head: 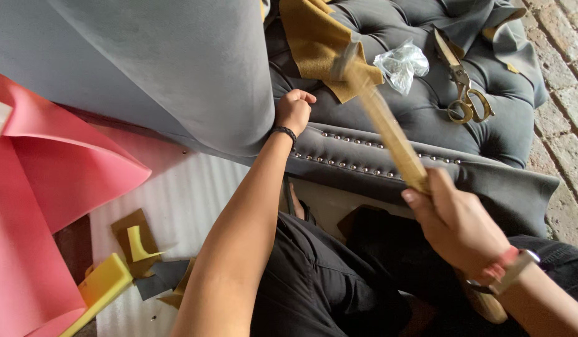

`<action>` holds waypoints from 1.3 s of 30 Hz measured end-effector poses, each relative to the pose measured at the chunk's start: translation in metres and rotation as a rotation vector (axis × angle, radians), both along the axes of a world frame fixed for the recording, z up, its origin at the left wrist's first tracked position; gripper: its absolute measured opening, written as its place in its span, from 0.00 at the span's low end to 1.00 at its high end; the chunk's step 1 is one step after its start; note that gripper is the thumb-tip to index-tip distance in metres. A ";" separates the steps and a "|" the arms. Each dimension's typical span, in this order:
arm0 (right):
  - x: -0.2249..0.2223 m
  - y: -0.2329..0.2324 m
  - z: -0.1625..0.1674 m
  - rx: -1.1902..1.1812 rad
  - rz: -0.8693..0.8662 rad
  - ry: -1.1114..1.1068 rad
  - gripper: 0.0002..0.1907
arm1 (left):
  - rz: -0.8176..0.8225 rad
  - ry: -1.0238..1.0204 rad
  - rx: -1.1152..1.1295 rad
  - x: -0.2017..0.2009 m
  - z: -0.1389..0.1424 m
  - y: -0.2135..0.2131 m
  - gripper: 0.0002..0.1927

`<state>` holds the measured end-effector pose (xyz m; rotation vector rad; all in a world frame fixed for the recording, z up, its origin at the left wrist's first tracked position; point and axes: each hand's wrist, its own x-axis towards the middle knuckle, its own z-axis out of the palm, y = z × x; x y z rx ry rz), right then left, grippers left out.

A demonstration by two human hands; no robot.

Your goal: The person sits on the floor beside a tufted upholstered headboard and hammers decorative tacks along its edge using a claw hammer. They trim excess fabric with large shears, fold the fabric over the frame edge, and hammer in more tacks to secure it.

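Observation:
My right hand (454, 221) grips the wooden handle of a hammer (389, 134), which is blurred with motion and points up toward the grey tufted sofa (426, 106). The hammer's head (344, 61) hovers over a mustard cloth (314, 37) lying on the cushion. With closed fingers, my left hand (294, 109) presses against the sofa's studded edge, right beside a large sheet of grey fabric (176, 68). A row of metal studs (357, 163) runs along the sofa's front rail between my two hands.
Brass scissors (462, 87) and a crumpled clear plastic bag (401, 63) lie on the cushion. Pink sheet material (45, 206) fills the left. Yellow foam pieces (111, 278) and fabric scraps sit on white foam flooring. Brick paving (567, 75) runs along the right.

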<state>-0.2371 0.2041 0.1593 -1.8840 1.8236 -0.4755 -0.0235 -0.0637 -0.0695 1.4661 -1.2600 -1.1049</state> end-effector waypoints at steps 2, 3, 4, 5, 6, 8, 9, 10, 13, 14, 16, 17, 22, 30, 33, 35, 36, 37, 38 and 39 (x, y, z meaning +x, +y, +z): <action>-0.001 0.008 -0.007 -0.189 -0.014 -0.081 0.19 | -0.002 0.037 0.055 0.002 0.001 -0.001 0.14; 0.000 0.008 -0.012 -0.283 -0.025 -0.126 0.19 | 0.008 -0.003 0.008 0.002 0.001 0.000 0.14; 0.000 0.005 -0.017 -0.109 0.027 0.003 0.18 | 0.016 -0.044 -0.037 0.003 0.001 0.001 0.14; 0.001 -0.003 -0.021 0.062 0.073 0.136 0.18 | 0.020 -0.080 -0.085 0.002 0.001 0.001 0.14; 0.000 -0.010 -0.024 0.232 0.120 0.275 0.19 | 0.019 -0.026 -0.069 0.001 0.002 0.002 0.14; -0.012 -0.014 -0.021 0.366 -0.037 0.217 0.18 | -0.004 0.084 -0.042 0.000 0.005 0.002 0.14; -0.017 -0.013 -0.019 0.432 -0.104 0.183 0.18 | 0.000 0.064 -0.039 0.001 0.005 0.002 0.14; -0.023 -0.011 -0.019 0.298 -0.127 0.053 0.16 | 0.001 0.039 -0.034 0.001 0.006 0.002 0.14; -0.032 0.005 -0.033 -0.093 -0.121 -0.139 0.12 | 0.012 0.000 0.003 0.001 0.009 0.005 0.14; -0.032 0.008 -0.042 -0.214 -0.066 -0.080 0.13 | 0.016 -0.013 0.016 0.001 0.011 0.006 0.15; -0.031 0.005 -0.062 -0.186 0.050 0.045 0.14 | 0.017 -0.028 -0.048 0.002 0.013 0.010 0.14; -0.036 0.002 -0.065 -0.042 0.121 0.115 0.15 | 0.022 -0.029 -0.084 0.001 0.015 0.010 0.14; -0.041 0.007 -0.068 -0.012 0.000 -0.049 0.16 | 0.007 0.003 0.041 0.005 0.007 0.010 0.14; -0.037 -0.005 -0.081 0.488 -0.153 -0.092 0.15 | -0.194 0.026 -0.143 0.018 0.028 0.042 0.09; -0.038 -0.003 -0.097 0.271 -0.201 -0.396 0.11 | -0.316 -0.190 -0.129 0.029 0.052 0.091 0.06; -0.034 -0.005 -0.111 0.275 -0.193 -0.691 0.09 | -0.336 -0.388 -0.171 0.032 0.060 0.122 0.07; -0.031 -0.008 -0.119 0.277 -0.191 -0.841 0.09 | -0.435 -0.588 -0.138 0.028 0.058 0.136 0.07; -0.030 -0.009 -0.125 0.316 -0.212 -0.896 0.09 | -0.539 -0.789 -0.105 0.022 0.055 0.147 0.08; -0.027 -0.011 -0.131 0.351 -0.234 -0.953 0.09 | -0.648 -0.991 -0.072 0.019 0.049 0.155 0.08; -0.026 -0.011 -0.134 0.383 -0.264 -1.007 0.09 | -0.688 -1.071 -0.049 0.018 0.042 0.159 0.08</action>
